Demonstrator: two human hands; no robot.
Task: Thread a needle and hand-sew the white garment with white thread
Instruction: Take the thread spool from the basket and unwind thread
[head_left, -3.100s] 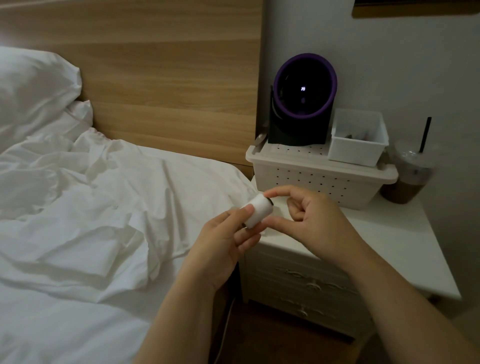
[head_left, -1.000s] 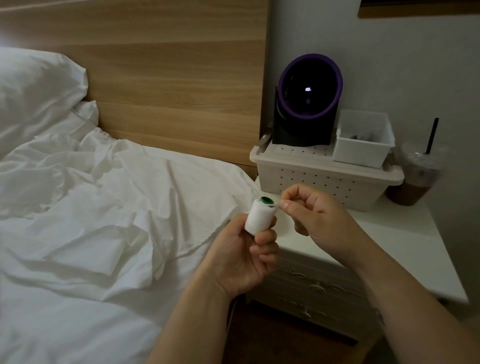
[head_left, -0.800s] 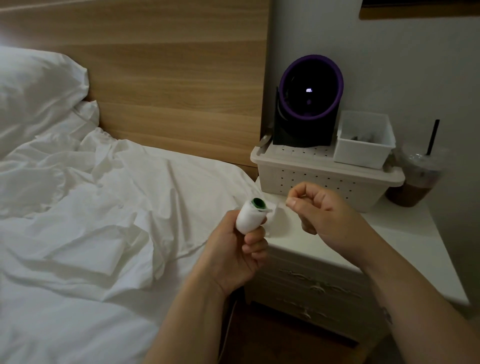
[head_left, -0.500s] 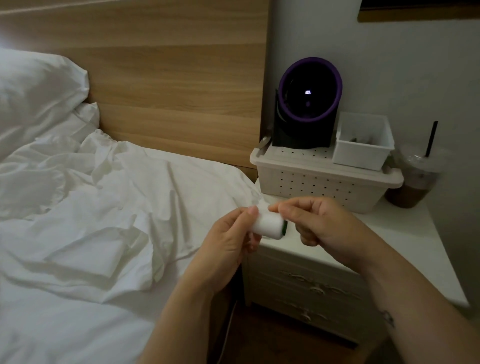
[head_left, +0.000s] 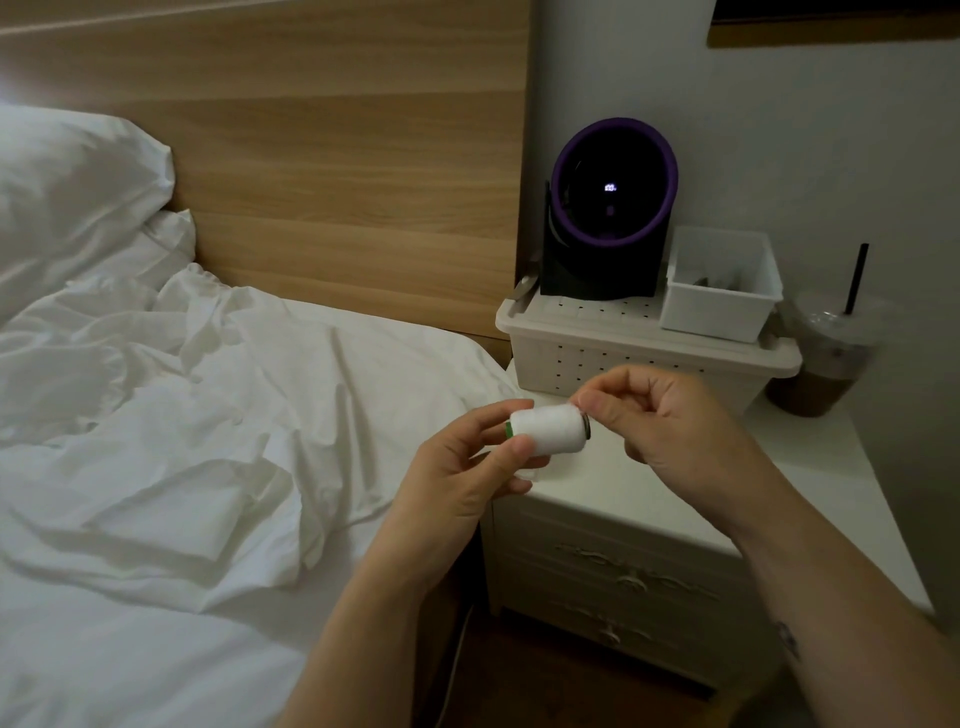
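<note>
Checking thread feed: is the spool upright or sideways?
Sideways: spool lies level in the left hand, green end leftward, right hand at the other.

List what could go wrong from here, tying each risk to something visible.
The left hand holds the small spool of white thread in mid-air by the white nightstand; dropped, it may roll onto the dark floor.
The right hand pinches at the spool's end; in this dim light a white thread end may be hard to find.
The clear plastic cup of brown drink stands near the right arm; a knock could spill it.
</note>
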